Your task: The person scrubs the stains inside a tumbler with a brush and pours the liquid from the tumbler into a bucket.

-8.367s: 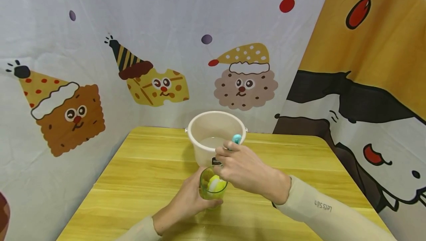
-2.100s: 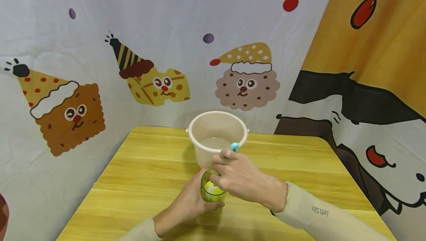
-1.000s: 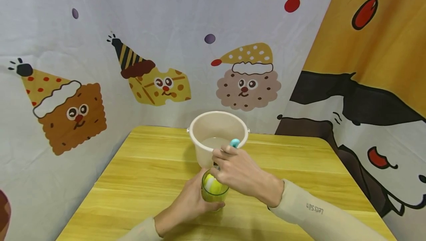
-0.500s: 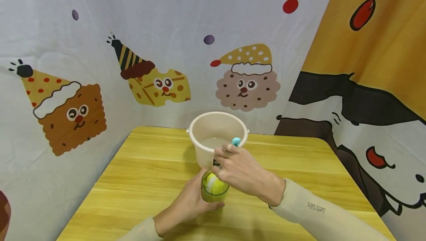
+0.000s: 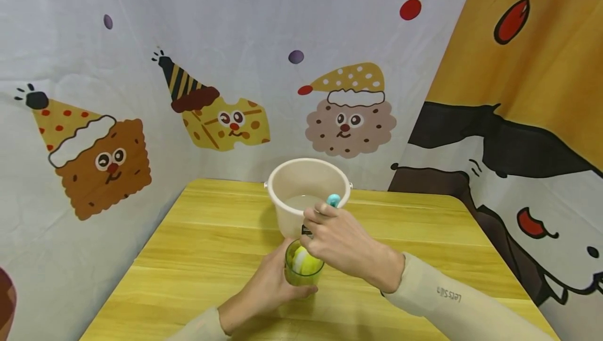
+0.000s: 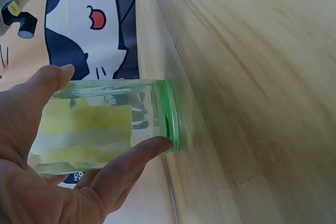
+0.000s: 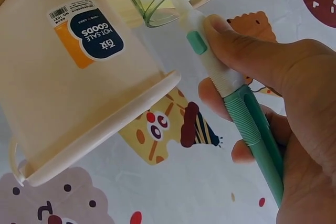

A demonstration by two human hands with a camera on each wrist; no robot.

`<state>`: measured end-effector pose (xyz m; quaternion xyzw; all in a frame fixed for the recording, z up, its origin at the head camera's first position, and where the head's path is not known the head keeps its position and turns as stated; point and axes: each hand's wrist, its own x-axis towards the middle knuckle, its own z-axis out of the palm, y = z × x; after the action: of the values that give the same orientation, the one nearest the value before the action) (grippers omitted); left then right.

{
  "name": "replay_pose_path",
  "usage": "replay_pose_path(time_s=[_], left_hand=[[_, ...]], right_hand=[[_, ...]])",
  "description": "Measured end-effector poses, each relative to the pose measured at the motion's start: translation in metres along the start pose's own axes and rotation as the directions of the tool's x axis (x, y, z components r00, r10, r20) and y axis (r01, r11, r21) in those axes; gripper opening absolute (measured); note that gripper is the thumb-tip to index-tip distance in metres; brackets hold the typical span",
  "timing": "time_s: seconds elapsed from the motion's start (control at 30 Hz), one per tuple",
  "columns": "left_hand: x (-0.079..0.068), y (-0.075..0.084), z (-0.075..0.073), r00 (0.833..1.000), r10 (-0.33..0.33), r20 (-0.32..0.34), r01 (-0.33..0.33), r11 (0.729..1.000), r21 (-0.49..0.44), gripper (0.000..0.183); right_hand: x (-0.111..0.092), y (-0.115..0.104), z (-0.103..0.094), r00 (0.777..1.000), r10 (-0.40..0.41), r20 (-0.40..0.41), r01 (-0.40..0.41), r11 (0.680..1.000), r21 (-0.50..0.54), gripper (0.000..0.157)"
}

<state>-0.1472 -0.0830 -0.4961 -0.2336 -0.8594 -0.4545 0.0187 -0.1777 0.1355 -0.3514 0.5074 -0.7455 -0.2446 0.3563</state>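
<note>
My left hand (image 5: 268, 281) is curled round a clear green drinking glass (image 5: 303, 279), gripping it by its sides. In the left wrist view its thick green base (image 6: 170, 116) is close to the tabletop; whether they touch I cannot tell. A yellow-and-white striped sponge head (image 5: 306, 261) fills part of the glass. It belongs to a cup brush whose teal and white handle (image 7: 244, 114) my right hand (image 5: 346, 244) holds, thumb along the white neck in the right wrist view. The rounded teal handle end (image 5: 333, 200) sticks up above that hand.
Just behind the glass stands a cream bucket (image 5: 289, 220) with what looks like water at the bottom. The wooden table (image 5: 212, 236) ends against a printed cloth backdrop (image 5: 226, 43) at the back.
Compared with 2.1 s ago, the sponge head sits higher in the glass and the right hand has shifted slightly. Over the last half second there is little movement. The left hand keeps its grip.
</note>
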Motion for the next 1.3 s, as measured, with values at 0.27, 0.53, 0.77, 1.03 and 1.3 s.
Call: replay_pose_path(time_s=[0.27,0.53,0.77,1.03,1.3], left_hand=[[0.0003,0.0005,0.0006,1.000,0.000,-0.012,0.000,1.000,0.010,0.091],[-0.0007,-0.0010,0.0018,1.000,-0.003,-0.029,0.003,1.000,0.023,0.089],[-0.0002,0.0004,0.0011,1.000,0.004,-0.023,-0.003,1.000,0.017,0.091],[0.0003,-0.0008,0.0007,1.000,0.004,-0.018,-0.003,1.000,0.025,0.092],[0.0006,-0.0027,0.0011,1.000,0.013,-0.008,-0.013,1.000,0.007,0.094]], right_hand=[[0.0000,0.0005,-0.0047,0.999,0.000,0.055,0.000,1.000,0.001,0.019],[-0.0009,-0.0001,-0.0069,0.999,-0.002,0.042,0.002,1.000,0.006,0.018],[-0.0020,0.0001,-0.0080,0.999,0.005,0.037,-0.006,1.000,0.018,0.020],[-0.0025,0.0011,-0.0086,0.999,0.008,0.044,-0.010,0.999,0.043,0.022],[-0.0029,0.0015,-0.0101,0.999,0.007,0.040,-0.010,0.998,0.057,0.022]])
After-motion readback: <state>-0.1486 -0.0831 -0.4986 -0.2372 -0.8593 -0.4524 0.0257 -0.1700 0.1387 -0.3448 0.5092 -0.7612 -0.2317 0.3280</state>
